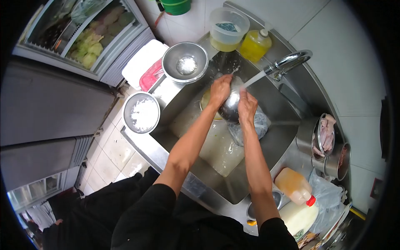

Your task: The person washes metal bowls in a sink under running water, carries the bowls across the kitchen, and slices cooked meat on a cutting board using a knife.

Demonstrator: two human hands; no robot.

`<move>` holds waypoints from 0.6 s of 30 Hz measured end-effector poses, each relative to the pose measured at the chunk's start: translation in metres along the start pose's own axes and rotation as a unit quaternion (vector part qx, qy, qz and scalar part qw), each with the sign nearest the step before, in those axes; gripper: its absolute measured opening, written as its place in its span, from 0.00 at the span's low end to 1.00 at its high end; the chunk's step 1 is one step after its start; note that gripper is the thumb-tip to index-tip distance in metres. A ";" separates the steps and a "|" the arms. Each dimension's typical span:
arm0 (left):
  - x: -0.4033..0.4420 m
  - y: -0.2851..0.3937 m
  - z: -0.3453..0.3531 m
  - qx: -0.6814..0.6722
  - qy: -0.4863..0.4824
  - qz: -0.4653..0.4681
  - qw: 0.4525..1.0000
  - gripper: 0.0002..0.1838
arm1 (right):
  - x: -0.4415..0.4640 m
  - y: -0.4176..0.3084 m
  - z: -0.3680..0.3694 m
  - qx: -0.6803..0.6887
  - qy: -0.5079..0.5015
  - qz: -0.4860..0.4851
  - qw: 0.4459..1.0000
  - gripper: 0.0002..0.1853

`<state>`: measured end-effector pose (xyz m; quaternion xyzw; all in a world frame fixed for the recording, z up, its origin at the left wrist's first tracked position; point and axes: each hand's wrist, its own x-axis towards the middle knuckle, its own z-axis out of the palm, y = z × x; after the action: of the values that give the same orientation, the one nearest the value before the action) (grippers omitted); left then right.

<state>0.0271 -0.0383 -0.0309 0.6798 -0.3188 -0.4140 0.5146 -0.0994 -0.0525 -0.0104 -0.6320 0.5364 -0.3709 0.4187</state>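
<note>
Both hands hold a shiny metal bowl (pixel 229 109) over the sink (pixel 266 152), tilted under the tap. My left hand (pixel 220 90) grips its left rim, and my right hand (pixel 247 105) is closed on the right side. From the tap (pixel 291 60), a stream of water (pixel 254 78) lands on the bowl between my hands. Behind the bowl, partly hidden, is a yellowish round container (pixel 204 100). A clear plastic bag (pixel 259 128) lies below my right hand. On the sink floor there is a pale, wet flat sheet or board (pixel 221 157).
Two metal bowls, an upper one (pixel 185 79) and a lower one (pixel 146 131), stand on the left ledge. At the back are a clear tub (pixel 227 37) and a yellow soap bottle (pixel 255 46). Pots of raw meat (pixel 328 132) and an orange jug (pixel 292 183) stand right.
</note>
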 end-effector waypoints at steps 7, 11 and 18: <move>-0.007 0.037 0.010 0.048 -0.010 0.072 0.996 0.22 | 0.010 -0.008 -0.025 0.101 -0.007 0.099 0.990 0.24; 0.021 -0.014 0.000 -0.335 -0.062 -0.012 0.940 0.23 | 0.011 -0.022 -0.040 0.308 0.041 0.169 0.935 0.25; -0.048 -0.023 0.061 -0.636 0.051 -0.131 0.759 0.33 | -0.002 -0.021 -0.003 0.238 0.087 0.037 0.967 0.24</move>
<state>-0.0491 -0.0179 -0.0495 0.2514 0.1368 -0.5500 0.7846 -0.0953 -0.0491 0.0102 -0.4594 0.4899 -0.5260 0.5218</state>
